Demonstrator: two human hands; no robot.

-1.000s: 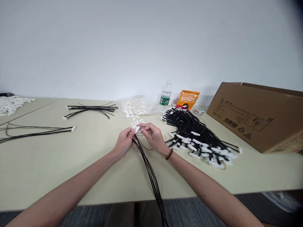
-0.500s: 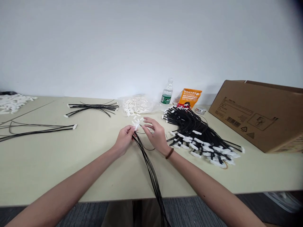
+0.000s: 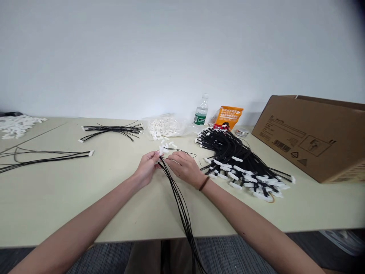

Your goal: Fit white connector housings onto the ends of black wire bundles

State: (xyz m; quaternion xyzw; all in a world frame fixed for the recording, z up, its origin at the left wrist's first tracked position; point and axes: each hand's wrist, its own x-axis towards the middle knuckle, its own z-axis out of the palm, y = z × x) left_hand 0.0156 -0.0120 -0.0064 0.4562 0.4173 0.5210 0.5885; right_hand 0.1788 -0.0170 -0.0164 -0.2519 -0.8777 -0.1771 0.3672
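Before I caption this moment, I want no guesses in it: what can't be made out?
In the head view:
Whether the right hand grips anything: its own bulk blocks that.
Wires, lower ends: cut off by the bottom edge.
Whatever's in the box: hidden by its wall.
Box print: too small.

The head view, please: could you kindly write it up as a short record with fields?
Left grip: shut on a white connector at the end of black wires
Right grip: curled beside the wires; whether it pinches one is unclear
Rear: clear bag of white pieces, bottle, orange packet
Right side: wire pile, cardboard box
Left side: two wire bundles, white heap
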